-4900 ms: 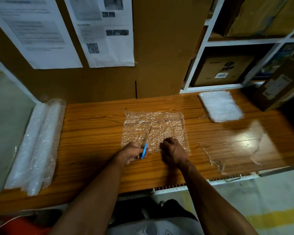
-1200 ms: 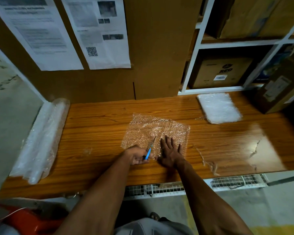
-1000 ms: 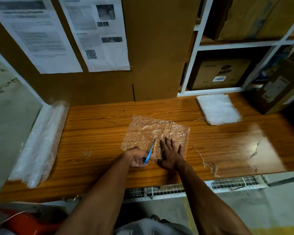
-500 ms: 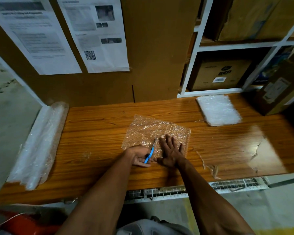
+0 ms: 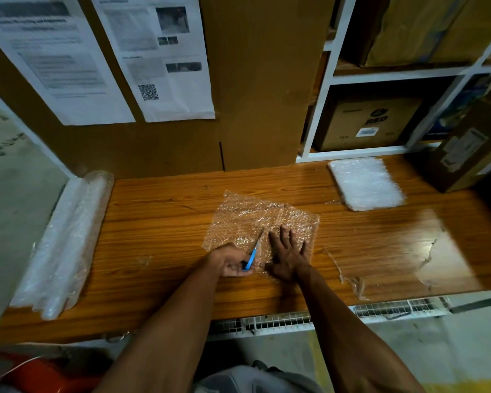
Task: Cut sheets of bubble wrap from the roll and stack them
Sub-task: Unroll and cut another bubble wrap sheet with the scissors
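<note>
The bubble wrap sheet [image 5: 255, 219] lies flat on the wooden table [image 5: 159, 236], near the middle and close to the front edge, turned a little so its corners point off the table's lines. Your left hand [image 5: 233, 262] is at the near edge of the sheet, with the fingers curled around the blue handle of the scissors [image 5: 253, 253]. The metal blades point away from you, over the sheet, and their tip is just beside your right fingers. If the blades are apart or together, I cannot tell, because they are too thin in this view. Your right hand [image 5: 288, 255] rests flat on the near right part of the sheet, with the fingers straight and spread, pressing it down; it holds nothing.

The bubble wrap roll [image 5: 65, 245] lies along the left end of the table, well apart from the sheet. The white stack of cut sheets [image 5: 366, 184] sits at the back right of the table, in front of the white shelf [image 5: 360, 150], and it does not touch the sheet under your hands. On the shelf stands a cardboard box [image 5: 372, 120] with a dark print, and another brown box [image 5: 465, 148] leans at the far right. Two printed papers [image 5: 165, 58] hang on the cardboard wall behind the table. A clear torn film [image 5: 386, 259] is on the right part of the table top.
</note>
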`<state>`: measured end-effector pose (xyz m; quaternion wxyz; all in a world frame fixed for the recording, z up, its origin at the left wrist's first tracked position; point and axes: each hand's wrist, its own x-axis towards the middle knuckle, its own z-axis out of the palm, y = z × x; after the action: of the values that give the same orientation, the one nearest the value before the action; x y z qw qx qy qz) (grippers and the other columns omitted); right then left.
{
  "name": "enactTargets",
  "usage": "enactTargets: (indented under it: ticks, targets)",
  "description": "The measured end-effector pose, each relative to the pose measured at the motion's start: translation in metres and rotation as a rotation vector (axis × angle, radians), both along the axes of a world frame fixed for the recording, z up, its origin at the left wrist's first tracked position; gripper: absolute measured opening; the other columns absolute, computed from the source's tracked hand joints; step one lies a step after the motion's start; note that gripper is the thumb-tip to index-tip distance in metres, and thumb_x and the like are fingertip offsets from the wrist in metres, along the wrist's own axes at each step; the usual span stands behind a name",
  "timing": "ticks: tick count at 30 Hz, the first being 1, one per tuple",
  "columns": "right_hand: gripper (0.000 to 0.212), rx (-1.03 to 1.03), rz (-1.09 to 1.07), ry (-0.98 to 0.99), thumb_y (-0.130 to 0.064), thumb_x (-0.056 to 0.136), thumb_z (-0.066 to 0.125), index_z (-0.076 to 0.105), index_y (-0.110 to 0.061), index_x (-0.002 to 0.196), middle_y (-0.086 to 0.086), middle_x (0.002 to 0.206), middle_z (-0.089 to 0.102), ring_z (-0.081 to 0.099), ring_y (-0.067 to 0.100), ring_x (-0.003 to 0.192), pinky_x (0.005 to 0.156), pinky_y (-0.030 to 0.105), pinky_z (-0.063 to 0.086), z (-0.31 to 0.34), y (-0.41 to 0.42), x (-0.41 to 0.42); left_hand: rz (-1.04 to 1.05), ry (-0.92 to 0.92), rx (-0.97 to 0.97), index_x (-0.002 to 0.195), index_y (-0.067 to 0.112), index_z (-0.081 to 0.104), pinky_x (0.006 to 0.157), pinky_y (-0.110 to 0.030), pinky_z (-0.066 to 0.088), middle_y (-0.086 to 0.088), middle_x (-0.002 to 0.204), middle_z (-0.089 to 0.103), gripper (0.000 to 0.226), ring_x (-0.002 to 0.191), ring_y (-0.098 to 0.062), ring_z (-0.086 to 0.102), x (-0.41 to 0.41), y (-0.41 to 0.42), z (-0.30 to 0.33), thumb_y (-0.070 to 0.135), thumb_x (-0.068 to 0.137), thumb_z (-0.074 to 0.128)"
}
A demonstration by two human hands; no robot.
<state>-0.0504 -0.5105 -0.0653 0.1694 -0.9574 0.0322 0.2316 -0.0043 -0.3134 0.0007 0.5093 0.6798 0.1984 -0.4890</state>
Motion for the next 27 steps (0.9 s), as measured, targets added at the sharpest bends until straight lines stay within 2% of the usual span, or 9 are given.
enactTargets:
  ticks: [5,7,9,11,13,16,19,24,27]
  targets:
    - [0.115,-0.002,0.005,0.001,-0.066,0.088,0.062,-0.019,-0.034,0.162,0.003,0.163,-0.038,-0.035,0.031,0.151,0.119,0.07,-0.015,0.0,-0.001,-0.001,-0.066,0.053,-0.008,0.098,0.01,0.071,0.087,-0.041,0.06,-0.007,0.1,0.071,0.008,0.092,-0.017,0.069,0.006,-0.002,0.003,0.016,0.098,0.066]
    - [0.115,-0.01,0.009,0.002,-0.067,0.087,0.061,-0.021,-0.034,0.162,0.002,0.162,-0.039,-0.036,0.03,0.15,0.119,0.071,-0.014,-0.001,-0.001,0.0,-0.106,0.088,-0.032,0.098,0.01,0.069,0.079,-0.046,0.061,-0.007,0.099,0.068,0.022,0.096,-0.019,0.066,0.007,-0.004,0.008,0.031,0.093,0.073]
    - [0.116,-0.017,0.013,0.004,-0.068,0.087,0.061,-0.022,-0.034,0.162,0.002,0.163,-0.039,-0.036,0.03,0.15,0.12,0.071,-0.013,-0.001,-0.001,0.0,-0.122,0.101,-0.045,0.103,0.009,0.066,0.07,-0.046,0.061,-0.01,0.107,0.064,0.043,0.102,-0.022,0.064,0.009,-0.006,0.009,0.043,0.082,0.082]
    - [0.117,-0.016,0.016,0.008,-0.067,0.087,0.061,-0.021,-0.033,0.162,0.002,0.163,-0.038,-0.036,0.03,0.15,0.12,0.07,-0.014,-0.001,-0.002,0.001,-0.1,0.076,-0.034,0.106,0.008,0.067,0.071,-0.046,0.063,-0.013,0.116,0.062,0.041,0.107,-0.024,0.063,0.01,-0.009,0.008,0.04,0.085,0.08]
    - [0.118,-0.014,0.017,0.002,-0.067,0.086,0.062,-0.021,-0.032,0.163,0.003,0.165,-0.037,-0.035,0.031,0.151,0.12,0.069,-0.015,-0.001,-0.002,0.001,-0.088,0.058,-0.019,0.101,0.01,0.07,0.077,-0.046,0.064,-0.015,0.116,0.063,0.024,0.106,-0.024,0.064,0.012,-0.011,0.007,0.033,0.094,0.073]
    - [0.12,-0.01,0.017,-0.002,-0.069,0.085,0.062,-0.021,-0.032,0.163,0.002,0.165,-0.037,-0.035,0.03,0.151,0.12,0.068,-0.015,0.0,-0.003,0.0,-0.059,0.025,-0.006,0.094,0.012,0.071,0.074,-0.039,0.064,-0.012,0.1,0.068,0.012,0.09,-0.019,0.068,0.01,-0.014,0.008,0.024,0.097,0.069]
    - [0.121,-0.009,0.024,-0.002,-0.07,0.085,0.062,-0.021,-0.032,0.162,0.002,0.164,-0.038,-0.036,0.029,0.15,0.12,0.069,-0.015,0.002,-0.004,0.0,-0.006,-0.001,-0.013,0.091,0.009,0.072,0.068,-0.031,0.063,-0.008,0.086,0.07,0.008,0.078,-0.015,0.068,0.01,-0.017,0.003,0.016,0.095,0.071]
    - [0.121,-0.001,0.028,-0.002,-0.073,0.084,0.061,-0.022,-0.031,0.162,0.002,0.163,-0.039,-0.037,0.029,0.149,0.12,0.07,-0.016,0.002,-0.006,0.0,0.086,-0.043,-0.022,0.087,0.002,0.071,0.056,-0.025,0.06,-0.009,0.089,0.071,0.005,0.08,-0.015,0.068,0.011,-0.022,-0.01,0.004,0.091,0.073]
    - [0.122,-0.004,0.025,0.0,-0.073,0.084,0.062,-0.022,-0.032,0.162,0.003,0.164,-0.038,-0.037,0.03,0.15,0.119,0.07,-0.016,-0.001,-0.007,0.001,0.08,-0.016,-0.031,0.089,0.001,0.071,0.059,-0.027,0.061,-0.012,0.093,0.071,0.008,0.083,-0.018,0.069,0.012,-0.021,-0.008,0.006,0.088,0.077]
